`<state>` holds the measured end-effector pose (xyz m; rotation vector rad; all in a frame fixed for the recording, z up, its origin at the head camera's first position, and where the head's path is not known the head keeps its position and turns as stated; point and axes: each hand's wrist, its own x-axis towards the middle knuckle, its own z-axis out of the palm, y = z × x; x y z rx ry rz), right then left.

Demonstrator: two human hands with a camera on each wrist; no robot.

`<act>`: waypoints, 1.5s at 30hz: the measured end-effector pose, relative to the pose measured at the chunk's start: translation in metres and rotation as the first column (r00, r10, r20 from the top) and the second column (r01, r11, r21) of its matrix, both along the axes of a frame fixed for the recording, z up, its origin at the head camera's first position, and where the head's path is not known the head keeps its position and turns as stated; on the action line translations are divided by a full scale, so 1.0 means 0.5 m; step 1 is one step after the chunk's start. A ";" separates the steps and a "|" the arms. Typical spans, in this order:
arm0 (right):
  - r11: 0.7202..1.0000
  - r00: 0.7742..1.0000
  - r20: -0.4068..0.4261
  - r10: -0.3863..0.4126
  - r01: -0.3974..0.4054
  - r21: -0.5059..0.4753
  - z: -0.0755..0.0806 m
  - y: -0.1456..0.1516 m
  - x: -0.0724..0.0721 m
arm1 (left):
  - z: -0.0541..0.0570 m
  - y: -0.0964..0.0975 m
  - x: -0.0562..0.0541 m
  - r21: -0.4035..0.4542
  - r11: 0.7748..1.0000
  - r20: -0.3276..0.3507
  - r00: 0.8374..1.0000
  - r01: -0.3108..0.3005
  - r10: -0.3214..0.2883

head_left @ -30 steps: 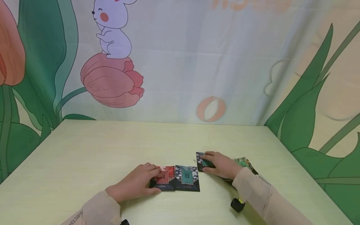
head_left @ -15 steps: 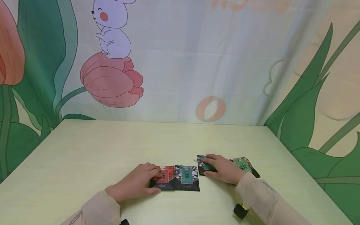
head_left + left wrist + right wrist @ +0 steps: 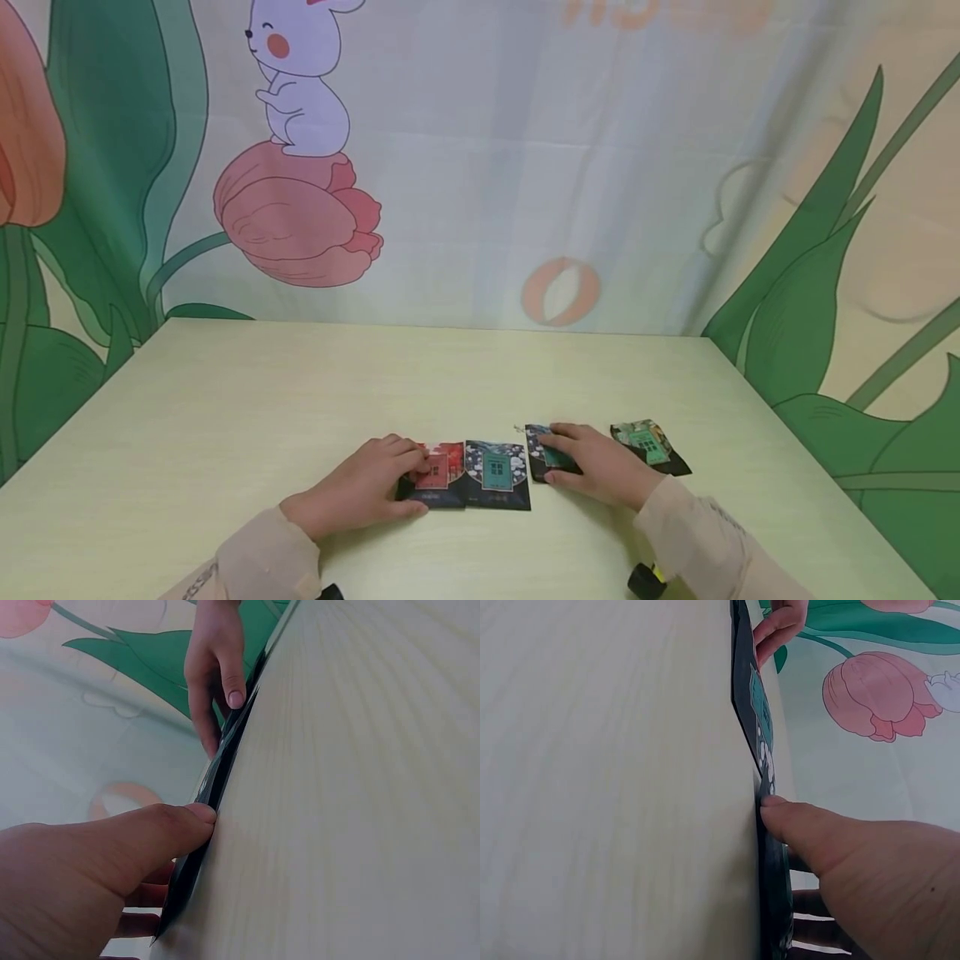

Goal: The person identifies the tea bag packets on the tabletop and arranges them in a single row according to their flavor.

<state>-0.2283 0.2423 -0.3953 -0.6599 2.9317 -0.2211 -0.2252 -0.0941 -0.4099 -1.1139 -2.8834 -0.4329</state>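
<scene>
Row, head view: the third packet (image 3: 534,467) lay immediately right of the middle packet (image 3: 498,475), set slightly farther from the person; a sliver at most parted them, and contact could not be told.
Long axis, head view: each packet looked nearly square; the row ran sideways across the table (image 3: 300,383).
Red packet (image 3: 442,479), head view: flat, against the middle packet's left side.
Left hand (image 3: 363,487), head view: rested on the red packet's left part, fingers relaxed, not clenched.
Right hand (image 3: 603,458), head view: nearer the third packet, covering its right part with loose fingers.
Green-labelled packet (image 3: 651,447), head view: askew beyond the right hand on its outer side, untouched.
Left thumb, left wrist view: touched the red packet's near edge; the row, nearly edge-on, led toward the right hand.
Right thumb, right wrist view: touched the third packet's near edge; the middle packet lay beyond.
Packet contents, all views: hidden.
</scene>
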 end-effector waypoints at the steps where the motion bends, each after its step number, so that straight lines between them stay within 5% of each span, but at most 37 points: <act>1: 1.000 1.000 -0.002 0.000 0.000 0.002 0.000 0.000 0.002 | 0.000 0.000 0.000 0.000 1.000 0.001 1.000 0.001 -0.001; 22: 0.999 0.999 -0.001 -0.040 0.040 0.024 -0.004 -0.008 0.044 | -0.003 0.000 -0.002 0.005 1.000 -0.007 1.000 0.009 -0.009; 36: 1.000 0.997 -0.072 -0.006 0.007 0.006 -0.010 -0.008 0.069 | -0.004 0.000 -0.001 0.010 1.000 -0.004 1.000 0.012 -0.011; 45: 0.994 0.990 -0.138 -0.007 -0.007 -0.105 0.031 0.021 0.076 | -0.006 -0.001 -0.002 0.014 1.000 -0.023 1.000 0.021 -0.021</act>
